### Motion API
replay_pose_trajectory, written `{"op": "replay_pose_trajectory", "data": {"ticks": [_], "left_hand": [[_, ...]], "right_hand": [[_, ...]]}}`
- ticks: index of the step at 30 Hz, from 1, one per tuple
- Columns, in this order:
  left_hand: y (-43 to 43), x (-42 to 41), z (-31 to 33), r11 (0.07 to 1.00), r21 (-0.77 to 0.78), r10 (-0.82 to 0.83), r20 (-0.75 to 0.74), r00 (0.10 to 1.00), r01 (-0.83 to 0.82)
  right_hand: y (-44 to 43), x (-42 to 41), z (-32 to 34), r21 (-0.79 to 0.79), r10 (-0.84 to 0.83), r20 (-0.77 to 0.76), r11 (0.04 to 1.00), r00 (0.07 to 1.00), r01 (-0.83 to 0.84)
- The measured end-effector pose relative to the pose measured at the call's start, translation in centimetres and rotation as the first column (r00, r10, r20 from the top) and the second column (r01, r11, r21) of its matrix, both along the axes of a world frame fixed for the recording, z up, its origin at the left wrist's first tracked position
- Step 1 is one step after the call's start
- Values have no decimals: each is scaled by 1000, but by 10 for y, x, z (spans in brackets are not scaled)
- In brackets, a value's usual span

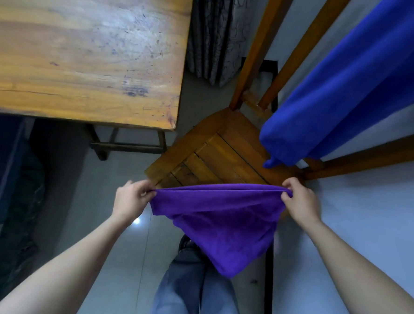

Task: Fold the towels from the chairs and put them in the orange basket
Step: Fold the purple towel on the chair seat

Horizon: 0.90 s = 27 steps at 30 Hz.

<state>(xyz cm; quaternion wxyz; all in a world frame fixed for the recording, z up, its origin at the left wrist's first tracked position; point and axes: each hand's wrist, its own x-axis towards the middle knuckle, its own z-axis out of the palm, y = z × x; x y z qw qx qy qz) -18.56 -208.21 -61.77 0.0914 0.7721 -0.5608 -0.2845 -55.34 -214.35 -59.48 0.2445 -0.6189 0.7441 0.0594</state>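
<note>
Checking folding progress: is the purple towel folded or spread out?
Folded once: the purple towel shows doubled edges pinched between left hand and right hand, hanging unsupported.

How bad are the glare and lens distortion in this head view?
Head view: one small glare spot on the glossy grey floor tiles beside the left hand; wide-angle bending splays the wooden chair's back posts; the purple towel is sharp.

Plain purple towel; plain royal-blue towel; honey-brown slatted chair; scuffed yellow-brown counter; grey scribble-patterned curtain; pale glossy floor.
</note>
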Motion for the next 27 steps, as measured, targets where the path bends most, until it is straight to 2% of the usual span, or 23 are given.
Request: {"op": "replay_pose_trajectory", "data": {"ticks": [4, 6, 9, 12, 14, 16, 17, 18, 22, 27], "left_hand": [[15, -1, 59, 997, -78, -10, -14, 1000, 8], [21, 1, 90, 990, -111, -81, 12, 997, 82], [26, 4, 139, 971, -155, -181, 31, 983, 184], [32, 10, 199, 966, -212, -174, -104, 979, 149], [37, 17, 241, 981, -192, -98, -358, 929, 30], [40, 23, 277, 992, -107, -17, -621, 783, -63], [40, 25, 288, 993, -88, -5, -678, 735, -75], [39, 25, 297, 991, -103, -11, -683, 730, -82], [26, 17, 321, 957, -221, 0, -644, 765, -186], [8, 20, 336, 951, -260, -30, -614, 789, -166]], "right_hand": [[10, -14, 57, 20, 243, -30, 970, 969, -243], [15, -24, 88, 36, 316, -37, 949, 948, -315], [18, -32, 139, 43, 276, 52, 959, 960, -279], [18, -37, 199, 45, 152, 299, 984, 942, -173], [20, -42, 237, 72, 31, 511, 994, 859, -79], [22, -48, 264, 126, -114, 715, 992, 690, 34], [22, -49, 271, 169, -180, 785, 983, 592, 75], [22, -49, 278, 196, -218, 820, 976, 530, 99], [15, -44, 291, 155, -226, 886, 968, 406, 199], [2, -33, 309, 24, -127, 935, 954, 330, 299]]}}
